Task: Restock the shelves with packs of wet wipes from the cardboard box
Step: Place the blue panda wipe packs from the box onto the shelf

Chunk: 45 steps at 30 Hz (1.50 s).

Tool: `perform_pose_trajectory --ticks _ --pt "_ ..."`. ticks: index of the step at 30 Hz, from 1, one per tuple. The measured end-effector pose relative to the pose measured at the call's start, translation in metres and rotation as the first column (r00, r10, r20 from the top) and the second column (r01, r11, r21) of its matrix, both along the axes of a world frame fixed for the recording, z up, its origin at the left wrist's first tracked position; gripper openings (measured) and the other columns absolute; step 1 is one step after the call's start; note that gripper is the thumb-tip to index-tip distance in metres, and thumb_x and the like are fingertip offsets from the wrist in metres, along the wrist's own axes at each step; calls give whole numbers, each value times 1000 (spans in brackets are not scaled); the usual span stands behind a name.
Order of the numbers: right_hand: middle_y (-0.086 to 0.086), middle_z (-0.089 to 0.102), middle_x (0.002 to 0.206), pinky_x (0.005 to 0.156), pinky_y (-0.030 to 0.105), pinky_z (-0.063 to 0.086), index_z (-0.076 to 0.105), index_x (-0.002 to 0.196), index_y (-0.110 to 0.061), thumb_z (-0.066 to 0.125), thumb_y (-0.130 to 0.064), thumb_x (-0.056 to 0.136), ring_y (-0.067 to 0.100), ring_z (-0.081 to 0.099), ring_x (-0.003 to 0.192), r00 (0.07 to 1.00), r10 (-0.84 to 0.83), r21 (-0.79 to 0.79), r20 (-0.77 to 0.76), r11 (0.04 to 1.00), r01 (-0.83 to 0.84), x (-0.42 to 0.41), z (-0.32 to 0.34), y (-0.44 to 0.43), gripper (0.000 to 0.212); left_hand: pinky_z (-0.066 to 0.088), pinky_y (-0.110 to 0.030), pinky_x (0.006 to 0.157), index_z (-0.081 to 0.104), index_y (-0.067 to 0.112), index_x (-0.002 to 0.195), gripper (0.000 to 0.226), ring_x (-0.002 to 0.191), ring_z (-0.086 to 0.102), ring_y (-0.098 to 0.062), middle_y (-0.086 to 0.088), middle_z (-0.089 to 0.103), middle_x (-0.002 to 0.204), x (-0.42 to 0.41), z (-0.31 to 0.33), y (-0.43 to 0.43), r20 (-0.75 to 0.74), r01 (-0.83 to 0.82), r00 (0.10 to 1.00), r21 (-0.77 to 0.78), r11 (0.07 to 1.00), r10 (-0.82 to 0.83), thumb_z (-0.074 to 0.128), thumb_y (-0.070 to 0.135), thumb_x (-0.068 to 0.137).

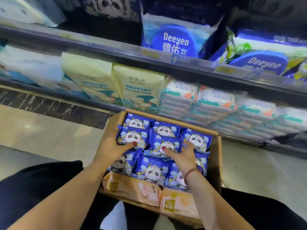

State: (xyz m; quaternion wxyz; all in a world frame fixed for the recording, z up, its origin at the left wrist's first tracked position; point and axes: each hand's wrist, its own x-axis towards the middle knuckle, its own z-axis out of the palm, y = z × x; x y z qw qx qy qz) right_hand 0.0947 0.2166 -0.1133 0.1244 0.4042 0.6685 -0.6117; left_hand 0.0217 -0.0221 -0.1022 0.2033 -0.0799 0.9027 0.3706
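An open cardboard box [216, 155] sits on the floor in front of me, filled with several blue panda-print wet wipe packs. My left hand [111, 146] grips a blue panda pack [132, 136] at the box's left side, thumb on its front and fingers round its left edge. My right hand [182, 155] grips a middle blue pack [163, 145], thumb on the panda face and fingers curled down over the pack's right edge. Two peach-coloured packs [132, 188] lie along the near edge of the box.
The lower shelf [240, 135] just behind the box holds cream baby wipe bags [139, 87] and stacks of white-and-teal packs [216, 100]. The upper shelf [182, 62] carries blue Deeyeo packs [174, 40]. Pale floor tiles [41, 130] spread to the left; my dark-clothed knees flank the box.
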Motion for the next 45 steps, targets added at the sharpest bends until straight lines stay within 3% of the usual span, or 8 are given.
perform_pose_trajectory --ticks 6,12,16,22,28,33,37,45 --pt "12 28 155 113 48 31 17 150 -10 85 -21 71 29 34 139 998 -61 -127 8 990 61 -4 3 3 104 47 -27 71 66 15 101 36 82 64 -18 3 69 88 -12 14 8 198 -165 971 162 973 132 83 23 71" --pt "5 30 156 112 48 28 21 151 -10 81 -31 76 28 32 141 1000 -15 -255 17 967 19 -7 10 5 98 56 -39 84 62 22 113 59 93 68 -19 1 71 106 -10 18 13 281 -187 954 277 943 107 86 34 61" --pt "2 18 160 113 51 25 10 154 -12 82 -28 75 27 23 145 998 -54 -285 -17 957 47 -4 19 3 108 53 -30 69 58 12 114 46 86 66 -18 -3 68 102 -9 30 27 279 -228 950 322 919 138 80 15 74" --pt "3 20 160 112 50 25 15 152 -9 84 -33 69 26 26 144 994 -72 -331 -77 943 43 6 60 9 110 54 -45 88 58 29 101 39 98 66 -26 -2 68 106 -5 59 26 239 -273 954 457 846 179 75 3 77" --pt "0 40 149 111 45 29 41 141 -7 93 -49 46 22 37 137 956 -52 -270 -288 963 -29 15 132 21 116 52 -46 90 47 5 123 51 98 66 -31 -17 65 115 2 123 24 262 -306 949 640 705 174 71 0 78" --pt "8 62 130 107 47 41 56 127 -8 93 -49 46 24 58 121 877 -40 -164 -479 985 -45 27 202 36 98 59 -29 59 43 13 121 46 78 68 -24 -10 66 100 15 196 28 111 -168 985 769 617 130 62 -6 84" --pt "10 74 107 103 48 45 66 112 -2 85 -28 67 26 68 105 797 -2 -118 -605 989 -87 51 285 35 55 59 -33 64 42 12 120 46 78 63 -25 -11 63 98 33 263 32 -27 -45 993 814 579 115 60 -9 84" --pt "12 76 95 85 39 56 70 103 0 75 -12 78 27 72 91 605 29 -7 -795 998 -56 104 407 27 27 60 -30 63 47 12 118 39 80 67 -20 -7 66 107 77 381 22 -277 207 958 838 505 66 63 -2 85"
